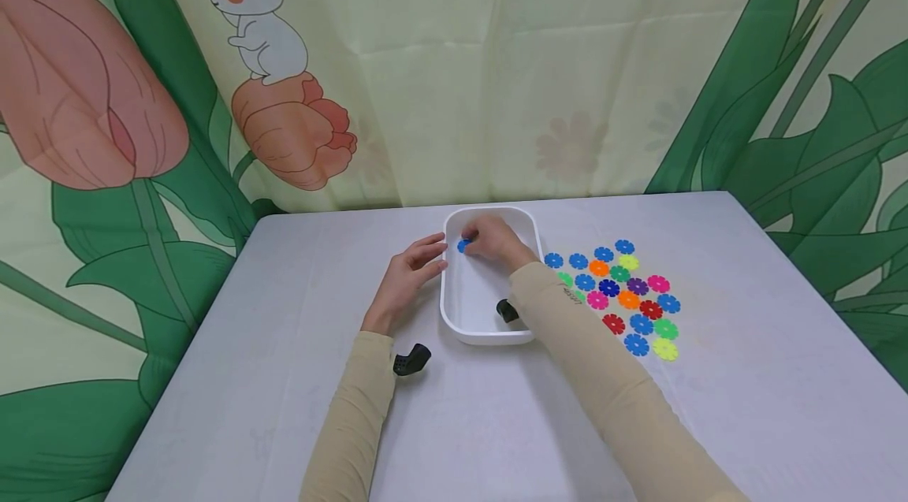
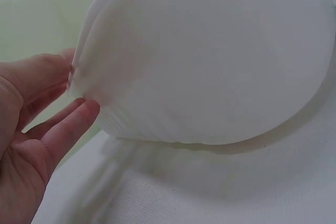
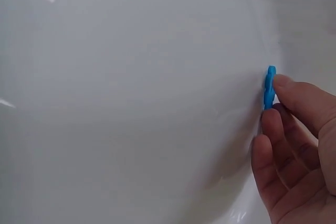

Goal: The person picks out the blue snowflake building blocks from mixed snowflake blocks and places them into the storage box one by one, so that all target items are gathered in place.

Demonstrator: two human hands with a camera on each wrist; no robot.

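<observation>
A blue snowflake-shaped plastic disc point(image 3: 269, 87) is pinched between the thumb and fingers of my right hand point(image 1: 494, 239). That hand is inside the white tray point(image 1: 489, 337), over its far left part, and the disc point(image 1: 464, 245) shows beside the fingertips in the head view. Seen edge-on in the right wrist view, the disc stands upright close to the tray's wall. My left hand point(image 1: 406, 281) touches the tray's left side from outside, its fingers point(image 2: 71, 127) fairly straight against the wall and rim.
Right of the tray, several flat snowflake discs point(image 1: 628, 299) in blue, orange, green, red, pink, purple and yellow lie spread on the white-covered table point(image 1: 745, 344). My right sleeve point(image 1: 589, 368) hides some of them. A printed curtain point(image 1: 454, 92) hangs behind the table.
</observation>
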